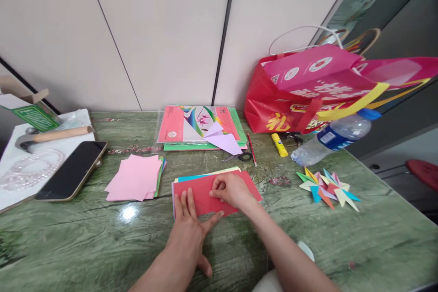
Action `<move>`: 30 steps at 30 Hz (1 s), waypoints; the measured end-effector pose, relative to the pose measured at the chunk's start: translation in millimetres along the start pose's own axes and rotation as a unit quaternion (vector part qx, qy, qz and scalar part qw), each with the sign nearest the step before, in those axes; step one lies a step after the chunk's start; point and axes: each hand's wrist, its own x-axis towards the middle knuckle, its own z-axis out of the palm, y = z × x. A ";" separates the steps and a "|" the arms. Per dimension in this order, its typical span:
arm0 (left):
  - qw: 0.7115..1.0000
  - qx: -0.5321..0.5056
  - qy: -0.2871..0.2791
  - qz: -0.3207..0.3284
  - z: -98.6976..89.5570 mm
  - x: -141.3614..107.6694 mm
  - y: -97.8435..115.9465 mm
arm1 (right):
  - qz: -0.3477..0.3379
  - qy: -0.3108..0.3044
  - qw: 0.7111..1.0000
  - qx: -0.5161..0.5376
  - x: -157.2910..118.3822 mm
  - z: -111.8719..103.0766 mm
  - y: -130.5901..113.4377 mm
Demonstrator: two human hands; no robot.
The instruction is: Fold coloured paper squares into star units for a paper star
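A red sheet of paper (205, 187) lies on top of a small stack of coloured sheets, whose blue, cream and lilac edges show. My left hand (188, 223) rests on its lower left part with the fingers spread. Curled on the middle of the red sheet is my right hand (232, 189), thumb and fingers pinched together at the paper's surface; whether a bit of paper is between them is hidden. To the left sits a pile of pink paper squares (133, 178). Folded paper stars (328, 187) in many colours lie to the right.
Behind the sheets are a paper pack (201, 123), a folded lilac piece (224, 140), scissors (244, 157) and a red pencil (252, 149). A glue stick (279, 145), plastic bottle (337, 134) and red bag (301, 96) stand right. A phone (73, 171) and hammer (61, 134) lie left.
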 end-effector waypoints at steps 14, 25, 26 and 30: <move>0.999 0.030 -0.002 -0.017 9.6 4.0 -1.0 | 0.009 0.073 0.996 0.054 7.6 -23.8 26.8; 0.999 0.029 0.019 -0.018 14.2 5.8 -1.3 | 0.077 0.148 0.986 0.018 9.2 -57.8 80.0; 0.999 0.027 0.014 -0.016 10.9 5.4 -0.6 | 0.074 0.144 0.986 0.027 9.4 -57.7 81.1; 0.999 0.023 -0.014 -0.024 -9.3 1.8 5.6 | 0.064 0.133 0.987 0.068 10.4 -57.8 83.8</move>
